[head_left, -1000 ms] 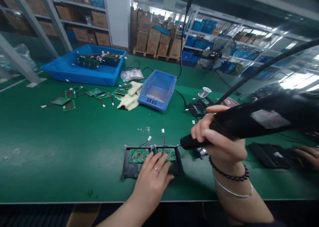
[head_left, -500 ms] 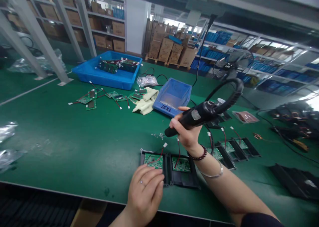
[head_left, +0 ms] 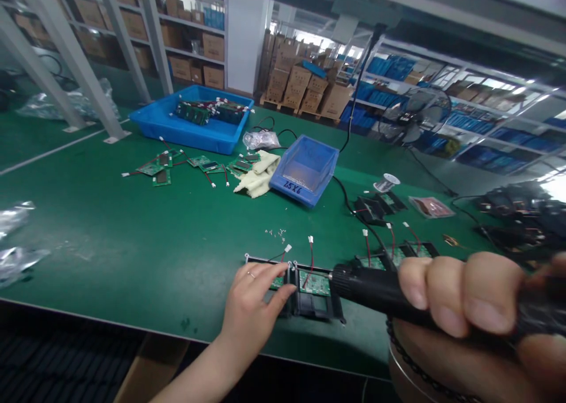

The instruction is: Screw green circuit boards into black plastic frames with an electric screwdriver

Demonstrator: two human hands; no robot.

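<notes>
A black electric screwdriver is in my right hand, close to the camera, its fingers wrapped round the body. The bit points left, by the right edge of a green circuit board. That board sits in a black plastic case, with a red-and-black wire and white plug rising from it. My left hand rests over the neighbouring black case, covering most of it. Thumb and forefinger are apart near the wall between the two cases. Small loose screws lie behind them.
Behind stand a blue screw bin and a blue tray of boards. Loose circuit boards and a cream cloth lie left of the bin. More wired cases, a solder spool and a black cable are to the right.
My right hand with the screwdriver has come from above the loose screws to the right-hand case, nearer the camera. My left hand has shifted up, its thumb and forefinger spreading by the middle wall.
</notes>
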